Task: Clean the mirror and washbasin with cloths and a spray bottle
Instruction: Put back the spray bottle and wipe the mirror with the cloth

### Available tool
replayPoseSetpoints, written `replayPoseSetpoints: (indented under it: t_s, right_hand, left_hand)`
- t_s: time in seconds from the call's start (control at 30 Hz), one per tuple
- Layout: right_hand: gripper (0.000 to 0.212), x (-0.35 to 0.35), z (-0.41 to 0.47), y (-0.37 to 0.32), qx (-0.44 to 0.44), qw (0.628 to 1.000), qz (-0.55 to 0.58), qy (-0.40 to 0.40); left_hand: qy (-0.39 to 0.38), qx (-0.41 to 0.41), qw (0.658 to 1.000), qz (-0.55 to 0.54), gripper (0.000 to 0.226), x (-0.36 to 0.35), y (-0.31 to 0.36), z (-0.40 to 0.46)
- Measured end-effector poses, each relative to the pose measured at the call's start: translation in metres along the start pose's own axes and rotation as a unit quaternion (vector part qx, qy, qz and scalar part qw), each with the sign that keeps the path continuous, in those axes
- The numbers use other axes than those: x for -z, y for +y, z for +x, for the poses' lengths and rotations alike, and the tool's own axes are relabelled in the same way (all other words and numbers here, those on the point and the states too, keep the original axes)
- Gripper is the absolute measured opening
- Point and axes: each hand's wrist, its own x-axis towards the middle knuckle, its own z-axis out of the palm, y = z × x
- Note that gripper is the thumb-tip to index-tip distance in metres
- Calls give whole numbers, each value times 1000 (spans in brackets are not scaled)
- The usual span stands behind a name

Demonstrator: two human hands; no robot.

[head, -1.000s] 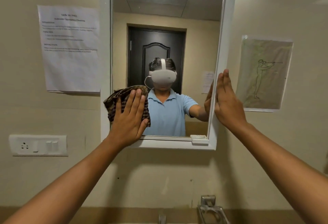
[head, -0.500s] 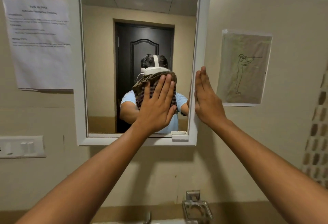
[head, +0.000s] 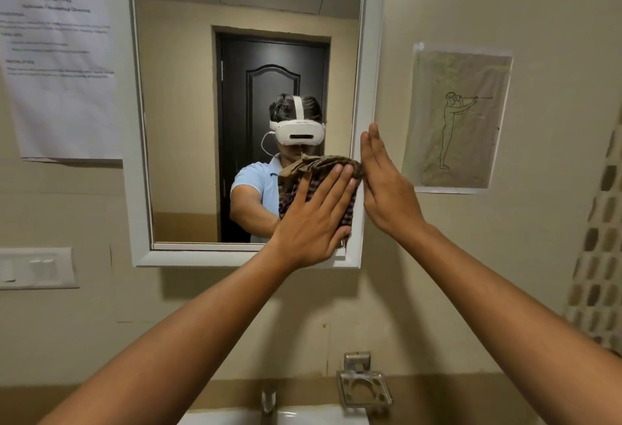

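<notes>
Mirror (head: 181,121) wipe prob. mid-way: left hand (head: 311,222), fingers straight, presses checked cloth (head: 319,167) onto glass's lower-right corner, right hand (head: 387,195) flat & holding nothing vs frame's right edge; washbasin (head: 319,418) (just a sliver below) likely still to do.

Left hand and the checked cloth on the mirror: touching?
Touching. The head view shows the left hand lying flat on the cloth, fingers spread over it, pressing it to the mirror glass near the lower right corner.
</notes>
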Motion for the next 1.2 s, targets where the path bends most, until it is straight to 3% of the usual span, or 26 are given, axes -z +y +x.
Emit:
replayPoseSetpoints:
  t_s: [0.33,0.57,0.73,0.97,1.1,1.2]
  right_hand:
    - [80,1,-7,-1,1,1000,-2,-16]
    - [86,0,-11,-5,-17,999,-6,-33]
    - [88,-3,-11,-7,-19,1000,-1,-22]
    - [79,-8,-10,-8,-7,1000,17,-5]
    - [85,-10,-13,-12,-28,1000,2,5]
    - [92,-17,-15,-15,-50,999,-12,11]
  left_hand:
    - [-36,-33,999,-22,73,7,-15,-17]
    - [-49,-10,999,0,72,7,-54,-51]
    - [-30,16,999,-12,72,3,-41,-47]
    - [-17,-8,999,-29,70,3,-5,-7]
    - [-21,-31,999,-13,68,6,-15,-20]
    - [-20,-3,1000,-20,66,3,-32,-46]
